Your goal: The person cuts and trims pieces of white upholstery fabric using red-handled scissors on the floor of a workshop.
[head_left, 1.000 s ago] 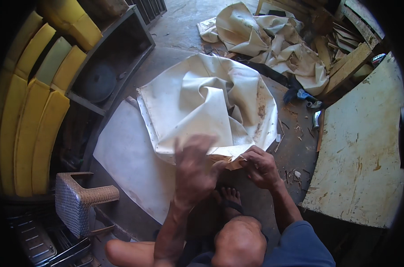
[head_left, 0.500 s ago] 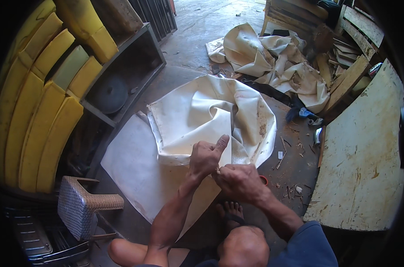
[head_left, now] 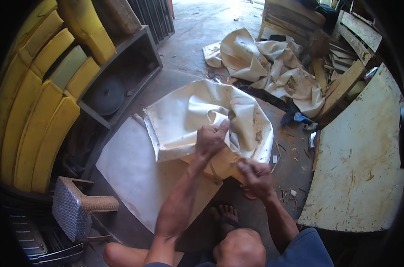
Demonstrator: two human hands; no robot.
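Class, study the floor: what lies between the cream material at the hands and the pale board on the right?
In the head view, the floor there carries scattered debris, including a small white lump.

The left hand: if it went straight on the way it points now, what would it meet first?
Most likely the raised folds of the cream sheet, just beyond the left hand. How high the hand sits over them is hard to judge from this one view.

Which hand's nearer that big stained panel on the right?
Right: the right hand is left of the panel; the left hand is farther left, over the cream sheet.
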